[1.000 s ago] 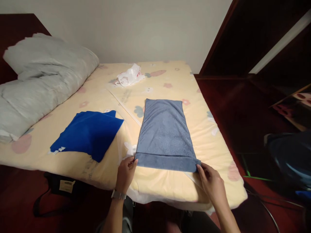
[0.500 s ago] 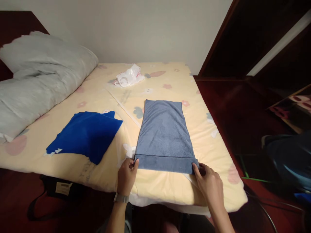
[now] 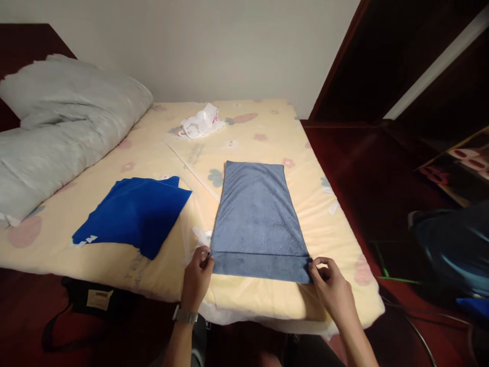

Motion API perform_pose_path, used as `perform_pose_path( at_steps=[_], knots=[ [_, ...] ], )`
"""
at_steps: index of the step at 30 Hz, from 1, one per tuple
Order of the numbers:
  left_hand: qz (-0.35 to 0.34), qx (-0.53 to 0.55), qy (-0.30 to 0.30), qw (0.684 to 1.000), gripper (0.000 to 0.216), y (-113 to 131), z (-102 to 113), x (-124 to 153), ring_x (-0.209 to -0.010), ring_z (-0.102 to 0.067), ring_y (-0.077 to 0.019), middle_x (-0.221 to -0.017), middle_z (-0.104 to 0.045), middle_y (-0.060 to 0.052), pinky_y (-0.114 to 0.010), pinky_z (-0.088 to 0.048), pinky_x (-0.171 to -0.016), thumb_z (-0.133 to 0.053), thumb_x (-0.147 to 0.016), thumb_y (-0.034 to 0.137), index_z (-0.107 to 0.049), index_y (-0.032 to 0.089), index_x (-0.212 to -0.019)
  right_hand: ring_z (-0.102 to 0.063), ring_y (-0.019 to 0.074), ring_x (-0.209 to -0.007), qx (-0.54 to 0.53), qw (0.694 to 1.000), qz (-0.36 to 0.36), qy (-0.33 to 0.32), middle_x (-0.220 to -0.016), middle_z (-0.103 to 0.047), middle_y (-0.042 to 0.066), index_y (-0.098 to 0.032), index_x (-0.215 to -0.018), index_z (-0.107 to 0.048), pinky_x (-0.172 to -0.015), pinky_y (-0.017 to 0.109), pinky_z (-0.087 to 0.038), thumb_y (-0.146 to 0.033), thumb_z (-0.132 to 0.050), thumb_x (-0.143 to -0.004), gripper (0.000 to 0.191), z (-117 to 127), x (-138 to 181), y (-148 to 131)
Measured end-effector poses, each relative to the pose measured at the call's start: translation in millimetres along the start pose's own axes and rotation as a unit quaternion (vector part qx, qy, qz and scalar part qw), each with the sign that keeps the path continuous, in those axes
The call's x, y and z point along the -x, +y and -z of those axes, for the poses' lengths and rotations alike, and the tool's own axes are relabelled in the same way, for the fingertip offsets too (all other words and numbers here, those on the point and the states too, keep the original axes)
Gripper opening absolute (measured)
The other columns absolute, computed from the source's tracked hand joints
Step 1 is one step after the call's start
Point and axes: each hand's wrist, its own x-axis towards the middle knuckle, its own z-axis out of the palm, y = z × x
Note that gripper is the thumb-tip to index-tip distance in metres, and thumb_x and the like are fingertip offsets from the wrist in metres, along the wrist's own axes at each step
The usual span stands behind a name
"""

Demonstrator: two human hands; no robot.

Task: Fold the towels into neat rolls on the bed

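Note:
A grey-blue towel (image 3: pixel 257 214) lies flat on the bed, with a narrow strip turned over along its near edge. My left hand (image 3: pixel 197 272) pinches the left end of that strip between thumb and fingers; a metal-band watch is on the wrist. At the right end, my right hand (image 3: pixel 330 285) has thumb and fingertips closed on the towel's corner. Left of the towel rests a loosely folded bright blue cloth (image 3: pixel 133 214) with white tags at its left corner, touched by neither hand.
The bed (image 3: pixel 153 153) has a pale yellow patterned sheet. A crumpled white plastic bag (image 3: pixel 201 122) sits near the wall, and a grey quilt (image 3: pixel 69 117) is heaped on the left. A black bag (image 3: pixel 95 306) is on the floor below; slippers (image 3: pixel 469 159) are at far right.
Both hands have shifted slightly outward at the strip's ends, with the towel's near edge a little closer to me. The blue cloth has stayed in place.

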Motion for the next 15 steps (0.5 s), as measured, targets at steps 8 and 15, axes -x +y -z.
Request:
perform_pose_path(
  at_steps=[8, 15],
  knots=[
    [-0.108, -0.046, 0.051, 0.992, 0.027, -21, 16, -7, -0.081, -0.065, -0.0199, -0.095, -0.066, -0.006, -0.033, -0.055, -0.077, -0.051, -0.092, 0.033, -0.064, 0.021, -0.112, -0.060, 0.0251, -0.104, -0.007, 0.976, 0.211, 0.055, -0.107, -0.064, 0.007, -0.025, -0.099, -0.065, -0.092, 0.039, -0.048, -0.049, -0.052, -0.089, 0.029, 10, 1, 8],
    [-0.222, -0.033, -0.173, 0.959, 0.054, -17, 23, -4, -0.125, -0.054, -0.0230, -0.130, -0.060, -0.006, -0.041, -0.046, -0.109, -0.050, -0.073, 0.005, -0.064, 0.027, -0.120, -0.050, 0.0280, -0.127, 0.078, 0.946, 0.297, -0.105, -0.136, -0.055, 0.003, -0.034, -0.127, -0.058, -0.105, 0.048, -0.044, -0.031, -0.065, -0.079, 0.048, 8, 1, 15]
  ],
)
